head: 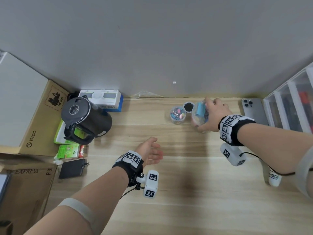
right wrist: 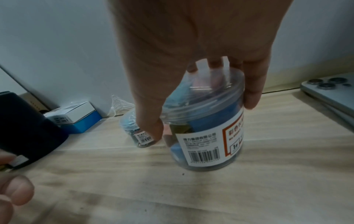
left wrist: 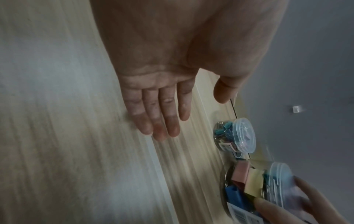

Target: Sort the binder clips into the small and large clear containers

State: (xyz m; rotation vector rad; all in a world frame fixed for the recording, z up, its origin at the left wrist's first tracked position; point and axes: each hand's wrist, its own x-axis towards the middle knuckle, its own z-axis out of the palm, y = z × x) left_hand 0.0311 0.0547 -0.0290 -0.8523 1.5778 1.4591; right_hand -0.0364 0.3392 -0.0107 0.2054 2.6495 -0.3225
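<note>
Two hands, one on a container

Nearest, the left hand hovers over the tabletop, fingers straight, holding nothing. Farther back, the right hand grips the lidded large container of binder clips; the small container stands beside it.

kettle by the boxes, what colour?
Black: the kettle has a black body, lid and handle. Clearest in the head view.
</note>
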